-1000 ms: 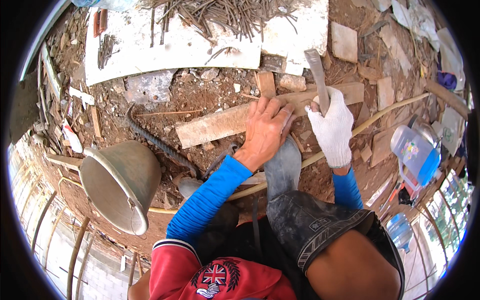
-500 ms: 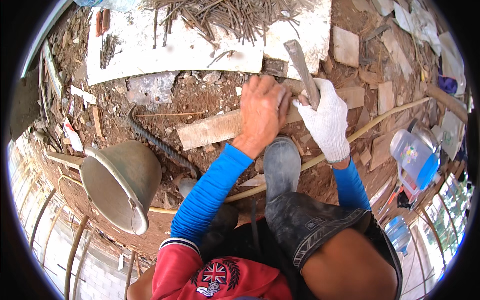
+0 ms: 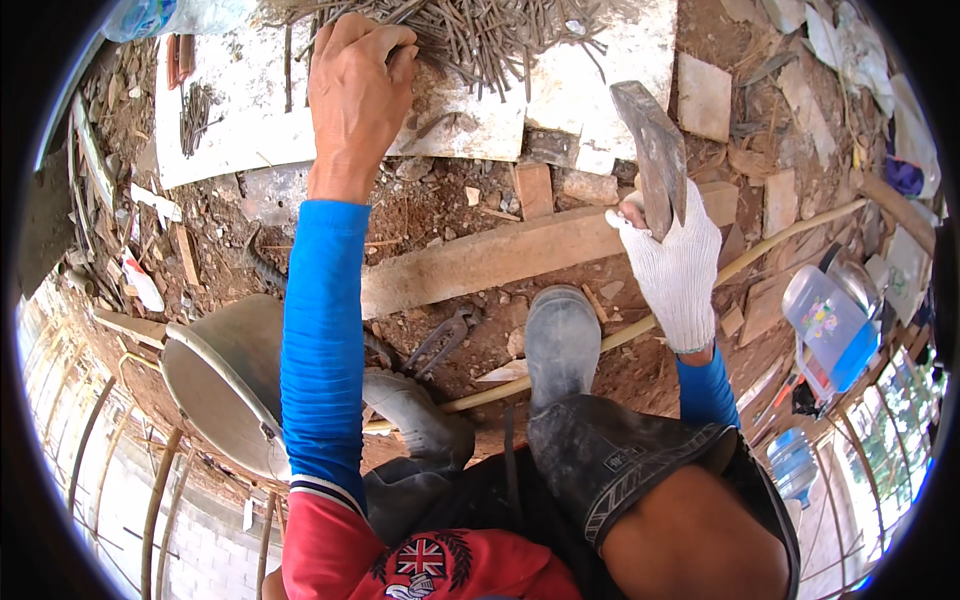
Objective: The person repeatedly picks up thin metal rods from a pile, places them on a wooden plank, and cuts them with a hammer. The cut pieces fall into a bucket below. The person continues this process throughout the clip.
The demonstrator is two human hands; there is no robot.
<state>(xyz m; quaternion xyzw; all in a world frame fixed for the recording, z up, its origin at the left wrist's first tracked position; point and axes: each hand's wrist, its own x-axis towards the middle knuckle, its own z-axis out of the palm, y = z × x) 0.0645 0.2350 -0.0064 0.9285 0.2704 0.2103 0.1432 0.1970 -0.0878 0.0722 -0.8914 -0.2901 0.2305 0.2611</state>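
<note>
Grey metal tool, tilted, brown rods, heaped on white board

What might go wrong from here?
The bare left hand is at the pile of thin rods; a rod end could scratch or jab its fingers.

The metal tool in the gloved right hand could slip if the knit glove grips it poorly.

What look like pliers lie just ahead of the left boot; a step forward might catch them.
</note>
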